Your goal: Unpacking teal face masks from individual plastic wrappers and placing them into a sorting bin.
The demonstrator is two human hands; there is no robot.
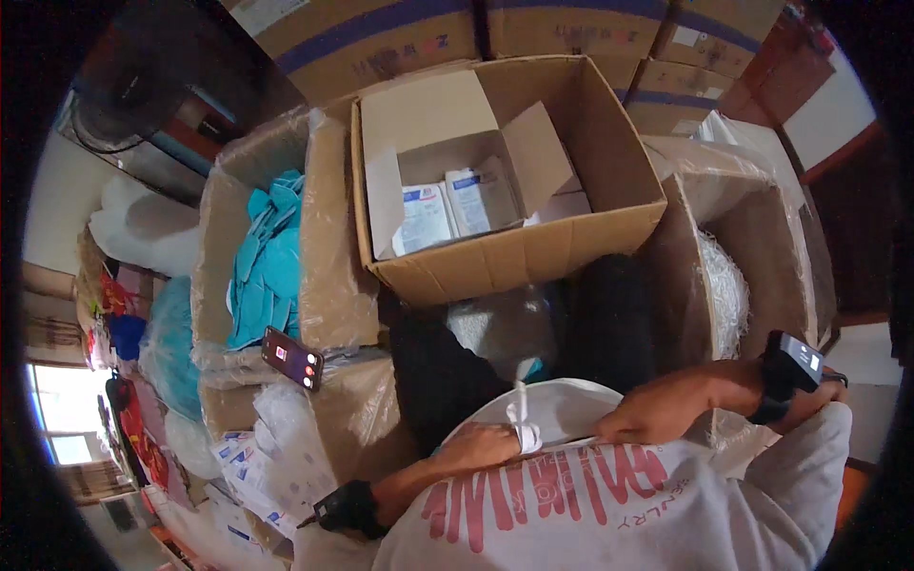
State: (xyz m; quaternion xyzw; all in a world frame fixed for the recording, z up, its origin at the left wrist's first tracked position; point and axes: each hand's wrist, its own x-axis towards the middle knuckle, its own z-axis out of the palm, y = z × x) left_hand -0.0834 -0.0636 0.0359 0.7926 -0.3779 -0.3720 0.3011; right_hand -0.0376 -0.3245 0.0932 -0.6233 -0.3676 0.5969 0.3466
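Cardboard boxes crowd the floor around a seated person, whose left hand (486, 445) pinches a white strap (521, 419) that rises just beside its fingers, against a white mask (562, 409) lying between both hands. Opposite, the right hand (657, 411) curls on the mask's rim, fingers closed on it. Beyond stands an open carton (533, 252) of white packets (447, 211); a phone (292, 358) lies to the left.
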